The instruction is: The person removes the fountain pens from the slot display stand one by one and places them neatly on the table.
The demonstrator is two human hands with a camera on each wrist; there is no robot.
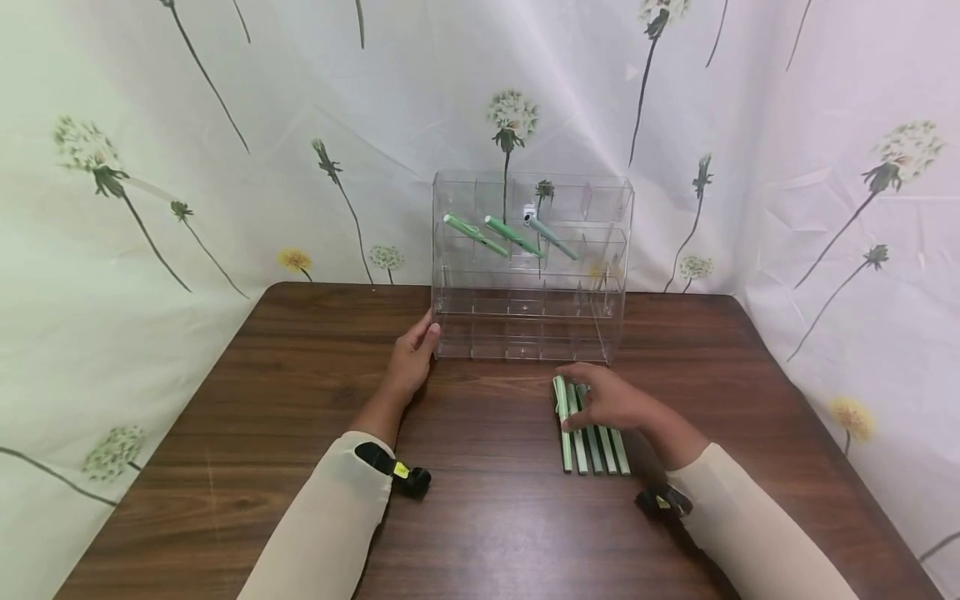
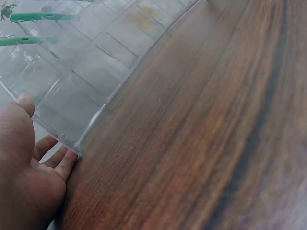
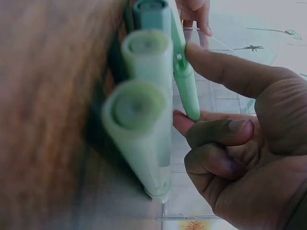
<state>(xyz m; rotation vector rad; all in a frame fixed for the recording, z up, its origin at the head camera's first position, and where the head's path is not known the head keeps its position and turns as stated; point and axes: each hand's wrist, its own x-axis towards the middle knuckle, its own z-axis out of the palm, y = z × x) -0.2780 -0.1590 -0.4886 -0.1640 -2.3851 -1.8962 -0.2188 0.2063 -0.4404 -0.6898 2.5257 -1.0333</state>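
A clear acrylic organizer (image 1: 525, 329) with stepped compartments stands at the back of the table. My left hand (image 1: 412, 358) rests against its left side, fingers fairly straight along the outer panel and thumb at the front edge. Several green pens (image 1: 607, 454) lie side by side in front of the organizer. My right hand (image 1: 611, 400) reaches over them and pinches the leftmost light green pen (image 3: 188, 91) between thumb and finger. Its capped end looks raised above the row in the right wrist view. The remaining right fingers curl toward the palm.
A light green pen (image 1: 474, 234), a darker green pen (image 1: 513, 237) and a grey-blue pen (image 1: 551, 237) lean in the organizer's upper part. The brown wooden table (image 1: 480, 517) meets a dandelion-patterned cloth (image 1: 285, 167) behind it.
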